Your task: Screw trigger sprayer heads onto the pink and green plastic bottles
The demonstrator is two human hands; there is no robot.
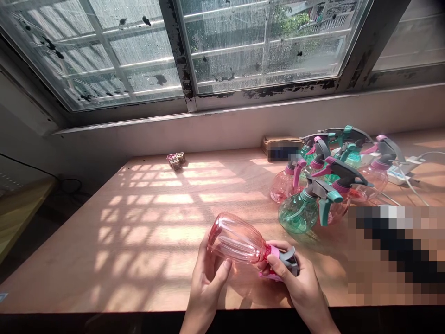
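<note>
One pink spray bottle is held in two hands above the near edge of the wooden table, about midway along it, tipped over so that its base points toward the far left corner and its head toward the right. The left hand cups the base end, thumb against the lower side; the right hand is closed around the neck and the grey spray head, with one pink collar showing between the fingers. Farther toward the right edge stands a cluster of at least seven more spray bottles, pink and green mixed, overlapping so much that the exact count cannot be told. In its front row are one green bottle, nearest the near edge, and one pink bottle at its left. Behind the cluster, by the far edge, sits one cardboard box, its front partly pixelated. One white power strip lies right of the bottles, with white cables trailing from it. Three small blocks are grouped by the far edge, a little right of the far left corner. One small label shows at the near left corner. Beyond the far edge is a window with peeling frames; one yellowish wooden surface stands past the left edge.
</note>
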